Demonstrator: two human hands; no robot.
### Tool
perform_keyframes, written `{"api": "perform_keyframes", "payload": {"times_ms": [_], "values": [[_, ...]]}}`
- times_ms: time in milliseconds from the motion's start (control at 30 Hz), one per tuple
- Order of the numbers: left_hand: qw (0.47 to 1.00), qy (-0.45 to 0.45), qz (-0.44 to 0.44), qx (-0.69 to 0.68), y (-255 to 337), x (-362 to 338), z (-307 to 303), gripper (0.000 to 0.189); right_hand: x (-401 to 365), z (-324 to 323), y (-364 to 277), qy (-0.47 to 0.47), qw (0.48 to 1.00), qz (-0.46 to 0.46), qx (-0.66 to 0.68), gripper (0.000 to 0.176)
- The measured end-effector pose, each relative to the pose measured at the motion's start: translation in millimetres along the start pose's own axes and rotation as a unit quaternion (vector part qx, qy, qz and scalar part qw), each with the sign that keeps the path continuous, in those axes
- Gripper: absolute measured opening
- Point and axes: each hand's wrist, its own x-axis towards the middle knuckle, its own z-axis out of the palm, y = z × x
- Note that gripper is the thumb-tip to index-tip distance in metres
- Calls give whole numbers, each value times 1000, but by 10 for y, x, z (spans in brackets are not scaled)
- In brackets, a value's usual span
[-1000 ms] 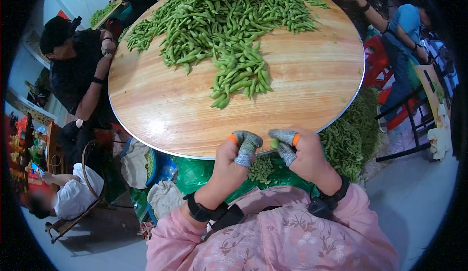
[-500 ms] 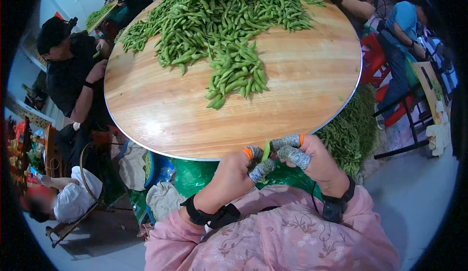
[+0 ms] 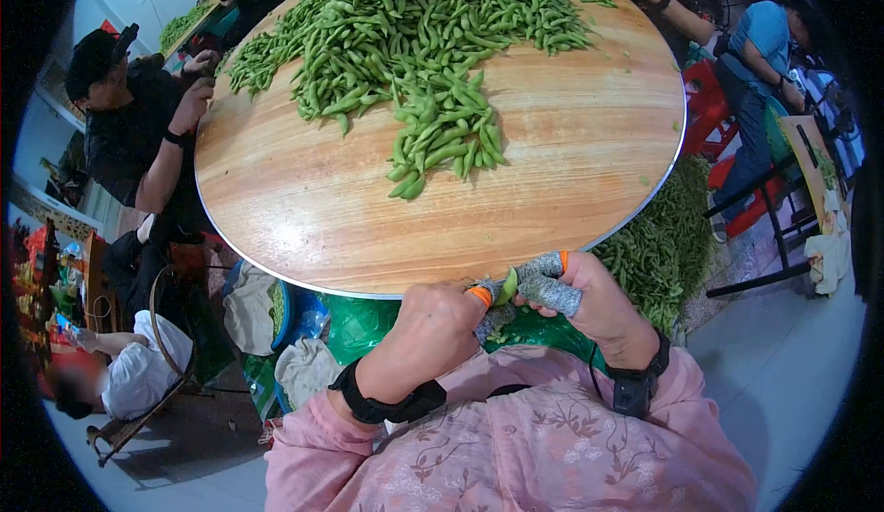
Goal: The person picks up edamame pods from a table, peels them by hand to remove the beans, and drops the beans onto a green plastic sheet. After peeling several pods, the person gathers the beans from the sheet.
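Close to the wearer's body, at the near edge of a round wooden bench [image 3: 331,199], two hands meet over a single green pod [image 3: 508,287]. The left hand [image 3: 428,328] is nearly closed, fingertips pinching the pod from one side; the right hand [image 3: 603,305] is drawn in from the other, its finger and thumb close together against it. Grey wraps with orange bands cover the working fingertips. How firm each grip is, I cannot tell.

By my judgement, much remains: a large heap of green pods [image 3: 396,24] covers the far part of the bench, with a smaller spill [image 3: 447,134] reaching towards the wearer. Below the hands, loose green bits lie on green plastic [image 3: 359,323], partly hidden, so the finished amount is unclear. A broad green pile [image 3: 658,254] lies beyond the bench's right edge; whether those pods are whole or emptied, I cannot tell.
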Motion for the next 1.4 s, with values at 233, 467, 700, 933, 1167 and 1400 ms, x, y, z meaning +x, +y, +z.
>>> {"api": "perform_keyframes", "payload": {"times_ms": [233,467,700,933,1167,1400], "values": [[998,-35,-2,50,-11,-7,14,22,8,26,-23,20,1000,-3,-5,9],[985,40,-8,-170,-36,-76,224,19,43,-31,84,0,1000,1,29,10],[852,87,-28,-516,32,-49,309,17,114,-41,277,-26,986,-64,151,12],[873,99,-73,-473,-5,-52,358,24,96,-11,261,-11,993,-108,53,9],[562,28,-259,-785,-63,-101,437,22,138,-28,361,-11,971,-212,-110,10],[867,77,-95,-484,-108,-10,476,21,87,31,175,16,975,-140,-174,11]]}}
